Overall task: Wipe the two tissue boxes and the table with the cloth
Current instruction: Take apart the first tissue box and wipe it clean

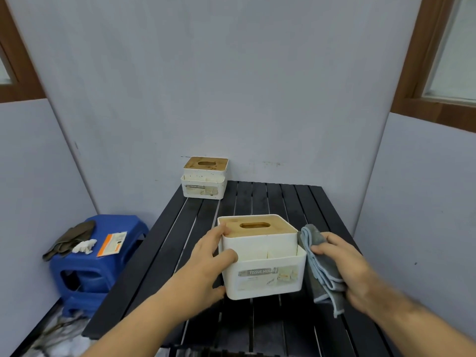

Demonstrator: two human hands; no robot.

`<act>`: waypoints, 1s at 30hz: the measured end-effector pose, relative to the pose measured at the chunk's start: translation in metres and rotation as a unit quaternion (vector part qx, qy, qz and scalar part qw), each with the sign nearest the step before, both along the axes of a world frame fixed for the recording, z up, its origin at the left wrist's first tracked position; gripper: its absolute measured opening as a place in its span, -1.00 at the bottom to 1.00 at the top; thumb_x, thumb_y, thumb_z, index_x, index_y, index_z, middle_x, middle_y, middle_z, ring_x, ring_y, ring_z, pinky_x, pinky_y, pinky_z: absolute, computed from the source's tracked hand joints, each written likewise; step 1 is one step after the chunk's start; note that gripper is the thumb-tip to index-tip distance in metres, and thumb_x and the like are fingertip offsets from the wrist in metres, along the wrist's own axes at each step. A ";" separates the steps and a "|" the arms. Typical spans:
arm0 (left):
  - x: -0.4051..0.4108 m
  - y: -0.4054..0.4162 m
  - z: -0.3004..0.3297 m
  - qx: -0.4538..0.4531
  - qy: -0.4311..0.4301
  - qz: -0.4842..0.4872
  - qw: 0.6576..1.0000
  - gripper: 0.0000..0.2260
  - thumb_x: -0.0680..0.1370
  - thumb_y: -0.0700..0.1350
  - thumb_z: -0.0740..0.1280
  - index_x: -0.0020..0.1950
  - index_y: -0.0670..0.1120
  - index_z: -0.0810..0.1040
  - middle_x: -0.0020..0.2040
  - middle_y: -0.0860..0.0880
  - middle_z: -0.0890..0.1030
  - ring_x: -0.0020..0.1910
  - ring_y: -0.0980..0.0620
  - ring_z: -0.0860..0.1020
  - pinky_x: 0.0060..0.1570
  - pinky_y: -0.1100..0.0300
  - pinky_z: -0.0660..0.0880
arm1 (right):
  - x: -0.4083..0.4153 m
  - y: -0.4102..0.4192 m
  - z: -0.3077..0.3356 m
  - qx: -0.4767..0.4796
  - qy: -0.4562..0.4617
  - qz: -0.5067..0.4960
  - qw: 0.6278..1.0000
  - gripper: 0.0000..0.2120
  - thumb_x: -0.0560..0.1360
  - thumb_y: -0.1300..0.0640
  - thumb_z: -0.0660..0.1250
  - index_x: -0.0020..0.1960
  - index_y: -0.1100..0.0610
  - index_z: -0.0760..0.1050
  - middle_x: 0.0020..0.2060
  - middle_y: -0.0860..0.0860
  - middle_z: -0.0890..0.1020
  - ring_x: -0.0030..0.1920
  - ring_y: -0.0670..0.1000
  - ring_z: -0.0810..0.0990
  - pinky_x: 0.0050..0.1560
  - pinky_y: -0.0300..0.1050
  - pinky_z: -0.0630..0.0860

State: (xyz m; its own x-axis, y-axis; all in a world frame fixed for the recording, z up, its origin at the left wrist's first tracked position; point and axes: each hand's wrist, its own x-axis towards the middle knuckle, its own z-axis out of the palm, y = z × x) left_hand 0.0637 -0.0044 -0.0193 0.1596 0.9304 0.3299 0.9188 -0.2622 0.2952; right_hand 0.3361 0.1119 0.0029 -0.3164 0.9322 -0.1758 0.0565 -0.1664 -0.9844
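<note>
Head view looks down on a black slatted table set against a pale wall; the near tissue box, white with a wooden lid and an oval slot, stands at about 6 o'clock on the table, its label reading "TISSUE HOL…" facing the camera. At 9 o'clock of that box the left hand grips its left side; the thumb curls over the front wall near the rim, fingers reach round toward the lid's corner, and the heel of the hand meets the lower left edge. At 3 o'clock of the box the right hand grasps a folded grey cloth with a pale blue hem; the thumb lies across the cloth, the cloth's upper fold presses against the box's right wall, and its lower end hangs down to the table slats; whether the fingers behind the cloth also touch the box I cannot tell. The far tissue box, of the same make, stands at 12 o'clock, on the table's far left corner just beside the wall, well apart from the near one. Off the table at 9 o'clock stands a blue plastic stool; on it lie a dark rag, a crumpled white tissue and an orange and white packet.
</note>
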 end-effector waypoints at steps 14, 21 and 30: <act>0.003 -0.021 -0.002 -0.082 -0.069 0.085 0.991 -0.50 0.40 -0.11 0.57 0.00 0.21 0.27 0.41 0.26 -0.08 0.25 0.26 0.34 0.20 0.49 0.35 | -0.001 -0.016 0.003 -0.015 -0.004 0.023 1.000 -0.93 0.53 0.26 0.35 -0.01 0.23 0.59 -0.22 0.19 0.64 -0.24 0.15 0.61 -0.22 0.03 0.60; 0.009 -0.024 -0.008 -0.038 -0.162 0.078 0.983 -0.70 0.45 0.03 0.53 -0.13 0.13 0.38 0.34 0.45 0.01 0.21 0.39 0.35 0.03 0.58 0.35 | -0.001 -0.021 0.006 -0.011 -0.016 0.019 1.000 -0.96 0.53 0.24 0.37 -0.06 0.18 0.61 -0.20 0.20 0.65 -0.27 0.15 0.61 -0.26 0.04 0.61; 0.018 -0.010 -0.007 0.021 -0.227 0.066 0.971 -0.70 0.42 -0.03 0.57 -0.16 0.21 0.45 0.27 0.44 0.25 0.21 0.37 0.40 0.08 0.48 0.44 | -0.024 -0.022 0.014 0.511 -0.252 0.014 0.822 -0.61 0.35 0.08 0.61 0.15 -0.08 0.63 -0.03 -0.21 0.52 -0.05 -0.15 0.54 -0.07 -0.19 0.56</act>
State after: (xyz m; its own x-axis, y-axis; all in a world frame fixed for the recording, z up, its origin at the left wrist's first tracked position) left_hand 0.0818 -0.0144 -0.0266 -0.1315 0.9170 0.3767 0.7229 -0.1713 0.6694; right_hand 0.3125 0.0899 0.0170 -0.4675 0.6682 0.5787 0.4891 0.7408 -0.4603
